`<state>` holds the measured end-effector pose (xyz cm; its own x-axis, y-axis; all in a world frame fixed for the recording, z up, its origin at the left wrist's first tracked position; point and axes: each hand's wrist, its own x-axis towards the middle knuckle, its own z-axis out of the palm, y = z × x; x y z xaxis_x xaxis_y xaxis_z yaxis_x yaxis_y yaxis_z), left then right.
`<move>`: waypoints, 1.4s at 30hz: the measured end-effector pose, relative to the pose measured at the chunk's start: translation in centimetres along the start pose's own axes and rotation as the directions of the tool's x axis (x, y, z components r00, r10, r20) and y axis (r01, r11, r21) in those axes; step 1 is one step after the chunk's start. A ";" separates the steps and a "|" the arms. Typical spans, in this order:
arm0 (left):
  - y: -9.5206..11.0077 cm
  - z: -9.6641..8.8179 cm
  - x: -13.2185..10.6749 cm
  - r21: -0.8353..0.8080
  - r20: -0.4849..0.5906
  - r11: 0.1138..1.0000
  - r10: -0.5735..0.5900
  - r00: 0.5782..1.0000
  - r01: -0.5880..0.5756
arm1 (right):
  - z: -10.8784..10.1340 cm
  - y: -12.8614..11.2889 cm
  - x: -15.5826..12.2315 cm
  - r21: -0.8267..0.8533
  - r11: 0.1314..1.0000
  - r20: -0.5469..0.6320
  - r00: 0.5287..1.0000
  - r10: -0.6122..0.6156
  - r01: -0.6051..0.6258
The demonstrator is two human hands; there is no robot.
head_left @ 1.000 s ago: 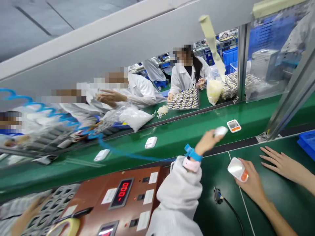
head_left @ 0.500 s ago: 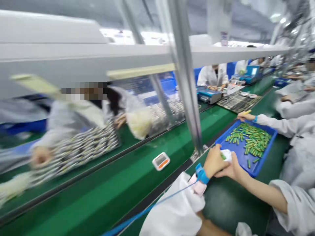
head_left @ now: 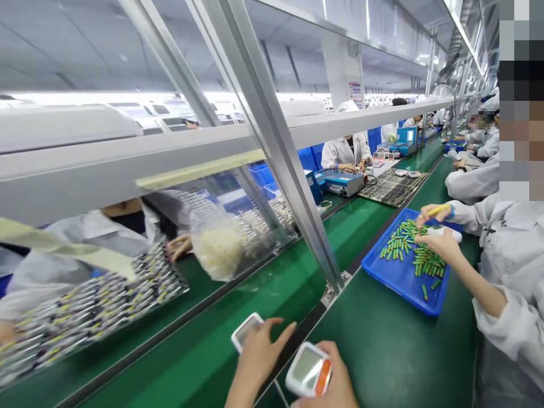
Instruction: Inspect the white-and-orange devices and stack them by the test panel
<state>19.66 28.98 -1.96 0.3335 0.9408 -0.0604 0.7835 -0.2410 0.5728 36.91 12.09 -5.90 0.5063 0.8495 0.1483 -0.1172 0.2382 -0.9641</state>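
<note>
At the bottom of the view my right hand (head_left: 335,374) holds a white device (head_left: 306,371) with a rounded body, a grey screen and an orange strip facing up. My left hand (head_left: 257,354) is just left of it, over the green belt (head_left: 178,362). Its thumb and forefinger are spread with nothing between them. A second white device with a screen (head_left: 243,330) lies at the outer side of this hand, which covers part of it. Whether the hidden fingers touch it, I cannot tell.
To the right, a co-worker's hands (head_left: 444,243) are over a blue tray (head_left: 382,272) of green batteries, with a white object. A slanted metal post (head_left: 293,170) rises beside the belt. Across it, another person sits by rows of small parts (head_left: 106,306) and a hanging plastic bag (head_left: 219,246).
A hand with a blue wrist strap was at a white object beside the tray, against the co-worker's hand. Now my hands are low in view, the right holding a device. The view has shifted.
</note>
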 end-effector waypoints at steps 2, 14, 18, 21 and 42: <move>-3.4 0.1 1.6 0.104 -0.229 0.951 -0.263 0.937 0.292 | 5.5 2.9 -2.0 0.092 0.995 0.039 0.999 0.024 -0.027; -5.8 3.2 2.0 0.063 -0.439 0.806 -0.506 0.742 0.588 | 5.3 7.0 -2.9 0.249 0.940 0.063 0.973 0.224 -0.233; -7.5 2.1 -1.2 0.007 -0.428 0.814 -0.522 0.737 0.581 | 5.5 6.1 -3.4 0.288 0.906 0.122 0.950 0.286 -0.310; -7.2 2.6 -5.4 -0.104 -0.416 0.936 -0.349 0.840 0.337 | 5.8 4.8 -3.8 0.329 0.867 0.162 0.927 0.338 -0.374; -9.7 6.0 -15.0 -0.352 -0.310 0.891 0.176 0.934 -0.285 | 11.7 -1.7 -8.3 0.071 0.970 0.300 0.932 0.203 -0.234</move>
<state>10.21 15.73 -11.50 0.2867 0.9105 0.2981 0.4186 -0.3990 0.8159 22.87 10.15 -2.87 0.1921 0.9813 0.0084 -0.2925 0.0654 -0.9540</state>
